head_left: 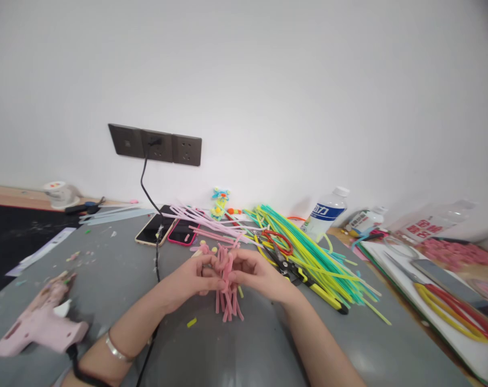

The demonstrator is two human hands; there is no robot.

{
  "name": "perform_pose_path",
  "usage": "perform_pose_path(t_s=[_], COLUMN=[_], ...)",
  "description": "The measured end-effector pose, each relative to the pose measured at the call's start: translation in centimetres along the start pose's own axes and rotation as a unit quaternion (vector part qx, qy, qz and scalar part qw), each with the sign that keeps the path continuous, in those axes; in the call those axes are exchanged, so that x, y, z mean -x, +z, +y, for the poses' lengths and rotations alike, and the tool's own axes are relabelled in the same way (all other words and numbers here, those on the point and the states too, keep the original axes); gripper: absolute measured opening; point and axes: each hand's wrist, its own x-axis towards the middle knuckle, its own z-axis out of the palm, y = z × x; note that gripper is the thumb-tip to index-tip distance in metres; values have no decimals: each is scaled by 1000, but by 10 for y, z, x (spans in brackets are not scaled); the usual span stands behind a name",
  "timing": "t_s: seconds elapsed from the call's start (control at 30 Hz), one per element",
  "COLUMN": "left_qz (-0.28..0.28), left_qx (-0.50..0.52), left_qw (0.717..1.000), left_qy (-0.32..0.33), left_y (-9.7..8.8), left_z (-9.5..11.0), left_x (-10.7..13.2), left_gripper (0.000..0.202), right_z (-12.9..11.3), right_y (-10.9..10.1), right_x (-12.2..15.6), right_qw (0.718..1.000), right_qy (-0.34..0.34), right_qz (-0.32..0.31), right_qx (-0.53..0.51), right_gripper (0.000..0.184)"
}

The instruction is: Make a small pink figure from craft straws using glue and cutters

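Between my two hands is a bundle of pink pipe cleaners, bent and looped at the top, with several cut ends hanging down. My left hand pinches its left side with thumb and fingers. On the other side, the fingers and thumb of my right hand close on the same bundle. Just behind my left fingers lies a small pale pink and cream piece, partly hidden. A short yellow-green scrap rests on the grey table in front of my left hand.
A pink glue gun lies left, its black cord crossing the table. Phones, loose pink stems and a small colourful figure sit behind my hands. To the right are green and yellow stems, pliers, scissors and a bottle.
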Motion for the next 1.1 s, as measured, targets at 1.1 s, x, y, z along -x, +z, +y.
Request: perform_pose_path(t_s=[1.1], left_qz=[200], left_qx=[-287], left_qw=[886], left_qy=[305], left_y=[-7], left_z=[-8], left_x=[-6], left_gripper=[11], right_z=[8], right_y=[7], right_x=[-13], right_qw=[987], right_qy=[33], right_qz=[146], right_qx=[-55], right_gripper=[28])
